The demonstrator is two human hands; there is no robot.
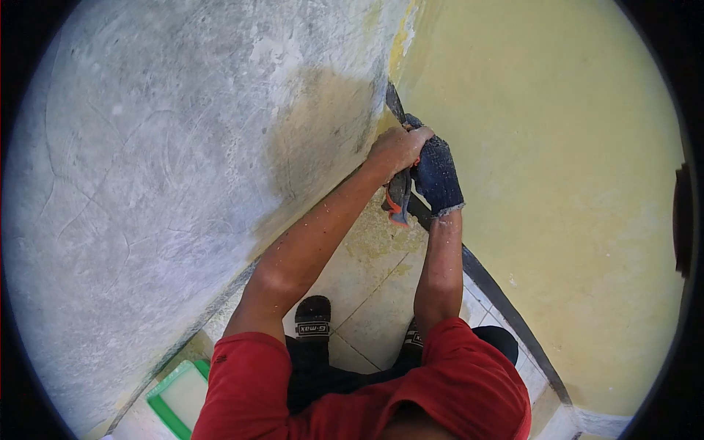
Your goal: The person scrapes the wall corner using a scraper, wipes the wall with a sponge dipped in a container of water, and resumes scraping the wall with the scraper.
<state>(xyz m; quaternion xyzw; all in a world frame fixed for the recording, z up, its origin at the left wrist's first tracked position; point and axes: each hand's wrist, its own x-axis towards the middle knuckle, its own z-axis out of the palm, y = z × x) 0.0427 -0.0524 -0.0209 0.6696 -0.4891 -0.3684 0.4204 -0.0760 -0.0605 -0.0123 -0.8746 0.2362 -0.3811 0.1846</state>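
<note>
The left wall (154,161) and the right wall (557,183) meet ahead at a corner; the floor (374,282) lies between them; a baseboard (506,306) follows the foot of the right wall; the left shoe (313,323) and right shoe (413,336) are on the floor; behind and left of them, a tray (166,412) lies near the left wall.

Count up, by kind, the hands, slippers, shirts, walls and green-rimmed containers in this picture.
Hands: 2 (bare left hand, gloved right hand)
Slippers: 2
Shirt: 1
Walls: 2 (grey wall, yellow wall)
Green-rimmed container: 1
Total: 8
</note>
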